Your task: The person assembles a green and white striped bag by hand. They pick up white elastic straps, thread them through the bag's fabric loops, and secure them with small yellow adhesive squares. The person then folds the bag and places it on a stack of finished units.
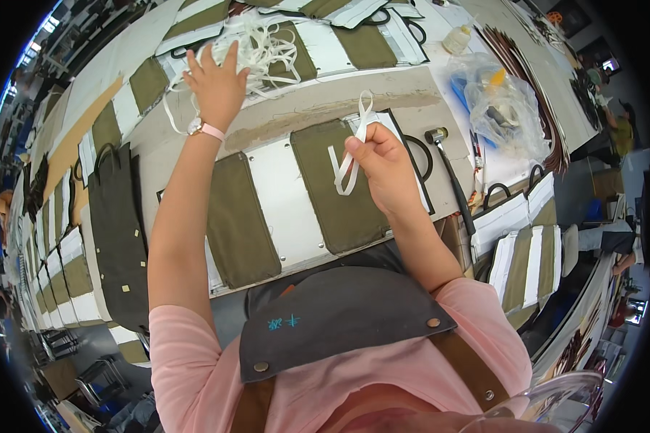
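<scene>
A looped narrow white strap (348,177) is pinched between the thumb and fingers of my right hand (384,164), with its loop rising above and its ends hanging below. Beneath it lies a flat olive and white striped bag panel (287,193), with small metal rivets along the white band and a black handle at its right end. Farther off, my left hand (219,90) has its fingers spread at the left edge of a tangled pile of white straps (274,59). Whether those fingertips touch the straps is hard to tell.
A black-handled mallet (451,169) lies right of the panel. Beyond it are a clear plastic bag (513,119) and a small bottle (456,40). A dark fabric piece (115,238) hangs at the left. More striped panels (526,263) stand at the lower right and far edge.
</scene>
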A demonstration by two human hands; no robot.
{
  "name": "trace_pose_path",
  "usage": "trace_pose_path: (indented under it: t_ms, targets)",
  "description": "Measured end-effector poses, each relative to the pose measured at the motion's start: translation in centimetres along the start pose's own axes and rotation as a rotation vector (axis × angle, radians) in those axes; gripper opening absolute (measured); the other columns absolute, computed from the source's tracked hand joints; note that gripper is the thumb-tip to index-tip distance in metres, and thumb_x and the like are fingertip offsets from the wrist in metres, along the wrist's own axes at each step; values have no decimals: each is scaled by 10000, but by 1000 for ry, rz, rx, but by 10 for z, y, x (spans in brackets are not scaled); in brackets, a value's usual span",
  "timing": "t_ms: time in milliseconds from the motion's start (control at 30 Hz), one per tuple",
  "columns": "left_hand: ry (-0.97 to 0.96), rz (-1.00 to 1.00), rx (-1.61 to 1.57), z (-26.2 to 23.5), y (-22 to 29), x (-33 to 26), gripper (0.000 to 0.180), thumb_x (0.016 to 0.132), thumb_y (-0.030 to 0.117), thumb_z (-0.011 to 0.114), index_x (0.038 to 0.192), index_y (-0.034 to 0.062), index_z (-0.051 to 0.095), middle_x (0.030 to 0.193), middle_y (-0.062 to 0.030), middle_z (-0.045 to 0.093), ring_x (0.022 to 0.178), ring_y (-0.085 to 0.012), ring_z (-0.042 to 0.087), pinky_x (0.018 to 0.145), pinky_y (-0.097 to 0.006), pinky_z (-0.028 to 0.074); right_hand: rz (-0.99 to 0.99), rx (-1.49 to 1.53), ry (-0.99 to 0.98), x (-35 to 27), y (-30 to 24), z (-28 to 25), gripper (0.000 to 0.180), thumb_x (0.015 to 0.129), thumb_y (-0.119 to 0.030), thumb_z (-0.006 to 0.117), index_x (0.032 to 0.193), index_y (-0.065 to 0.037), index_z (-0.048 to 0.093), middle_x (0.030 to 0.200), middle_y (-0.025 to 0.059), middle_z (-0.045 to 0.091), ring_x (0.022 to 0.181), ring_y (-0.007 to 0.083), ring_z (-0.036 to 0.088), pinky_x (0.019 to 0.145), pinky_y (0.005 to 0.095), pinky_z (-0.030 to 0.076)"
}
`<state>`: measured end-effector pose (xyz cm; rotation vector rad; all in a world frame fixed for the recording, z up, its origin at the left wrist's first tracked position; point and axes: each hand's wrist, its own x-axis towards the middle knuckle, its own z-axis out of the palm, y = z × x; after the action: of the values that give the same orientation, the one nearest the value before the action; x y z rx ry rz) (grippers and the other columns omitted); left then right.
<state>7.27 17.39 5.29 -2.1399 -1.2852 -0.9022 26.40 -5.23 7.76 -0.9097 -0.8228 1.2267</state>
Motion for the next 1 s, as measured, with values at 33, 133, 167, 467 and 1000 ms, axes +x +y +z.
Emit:
trace_pose_path:
  t_ms: [33,133,167,467,1000]
  targets:
    - [5,52,-118,-7,6,-1,422,921,377,556,1258,125,585,1251,-202,528,1246,-371,423,1020,-470,357,-16,-10,-3,0,0,1,136,915,-133,626,858,-57,529,702,16,597,606,74,566,581,221,445]
    - [-592,-196,-1153,-68,56,-19,417,930,296,573,1272,57,560,1156,-140,613,1166,-243,522,982,-382,398,-42,-110,77,-2,2,-2,80,920,-107,602,889,-64,543,745,5,594,668,65,554,667,222,448]
    - [-788,-191,-1302,-89,67,-35,407,932,265,577,1280,54,555,1102,-109,634,1094,-198,550,952,-349,415,-40,-102,74,-2,3,0,76,921,-107,601,896,-63,543,744,6,595,670,67,556,660,222,448]
    - [-920,-699,-1711,-144,52,-104,142,929,162,584,950,23,603,882,-16,647,674,-60,515,646,-230,420,172,-36,-163,-7,16,3,89,933,-136,585,939,-52,557,651,-6,573,546,60,538,519,204,339]
    - [-785,-874,-1235,-189,-64,-154,146,905,145,620,865,8,651,708,57,558,589,-15,343,540,-183,269,-574,-1488,-180,-15,1,-54,295,786,19,585,1056,-81,646,830,71,641,668,288,580,668,398,464]
